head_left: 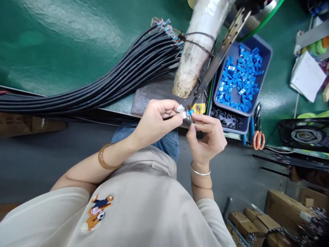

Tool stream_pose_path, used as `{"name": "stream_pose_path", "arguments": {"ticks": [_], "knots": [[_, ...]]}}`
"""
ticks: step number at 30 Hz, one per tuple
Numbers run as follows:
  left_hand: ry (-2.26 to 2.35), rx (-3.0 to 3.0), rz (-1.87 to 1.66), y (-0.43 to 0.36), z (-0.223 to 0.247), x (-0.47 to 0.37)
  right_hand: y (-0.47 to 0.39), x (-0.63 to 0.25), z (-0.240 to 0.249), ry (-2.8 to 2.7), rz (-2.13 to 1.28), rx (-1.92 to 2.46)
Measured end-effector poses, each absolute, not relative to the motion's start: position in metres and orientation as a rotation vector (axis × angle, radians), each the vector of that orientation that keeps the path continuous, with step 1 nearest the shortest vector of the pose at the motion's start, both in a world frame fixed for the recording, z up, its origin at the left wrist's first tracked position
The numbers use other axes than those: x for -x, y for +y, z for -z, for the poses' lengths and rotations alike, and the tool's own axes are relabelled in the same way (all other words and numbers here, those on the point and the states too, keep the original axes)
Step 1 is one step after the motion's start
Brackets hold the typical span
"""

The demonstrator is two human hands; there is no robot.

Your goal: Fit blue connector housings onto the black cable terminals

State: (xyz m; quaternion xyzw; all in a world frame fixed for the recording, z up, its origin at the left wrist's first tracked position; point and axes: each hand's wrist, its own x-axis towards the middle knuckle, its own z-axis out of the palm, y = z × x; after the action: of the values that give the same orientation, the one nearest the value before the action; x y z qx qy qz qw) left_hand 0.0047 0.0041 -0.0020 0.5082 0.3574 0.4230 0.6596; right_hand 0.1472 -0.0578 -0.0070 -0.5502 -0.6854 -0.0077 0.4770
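My left hand [160,118] is pinched on a small white piece [181,110] near the table's front edge. Just right of it is a small blue connector [190,113], beside the fingertips of my right hand [207,137]. The right thumb and fingers are closed round a thin wire that runs at the blue connector. A soldering-iron-like dark tip [193,102] comes down from above and ends close to the connector. A yellow piece [199,108] lies behind the right fingertips. Whether the white piece touches the connector is too small to tell.
A bundle of black cables [120,77] spans the green table [77,20] at the left. A wrapped tube [196,44] hangs above. Right are a tray [267,55] of blue connectors, a lower tray of black parts [227,118], orange-handled scissors [258,140] and a fan [304,135].
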Motion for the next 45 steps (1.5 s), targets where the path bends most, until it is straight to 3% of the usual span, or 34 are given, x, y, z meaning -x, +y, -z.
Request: {"name": "stream_pose_path", "arguments": {"ticks": [45], "knots": [[0.857,-1.330,-0.987,0.0096,-0.0016,-0.0056,-0.0517,-0.1486,-0.0020,-1.711,0.083,1.384]]}}
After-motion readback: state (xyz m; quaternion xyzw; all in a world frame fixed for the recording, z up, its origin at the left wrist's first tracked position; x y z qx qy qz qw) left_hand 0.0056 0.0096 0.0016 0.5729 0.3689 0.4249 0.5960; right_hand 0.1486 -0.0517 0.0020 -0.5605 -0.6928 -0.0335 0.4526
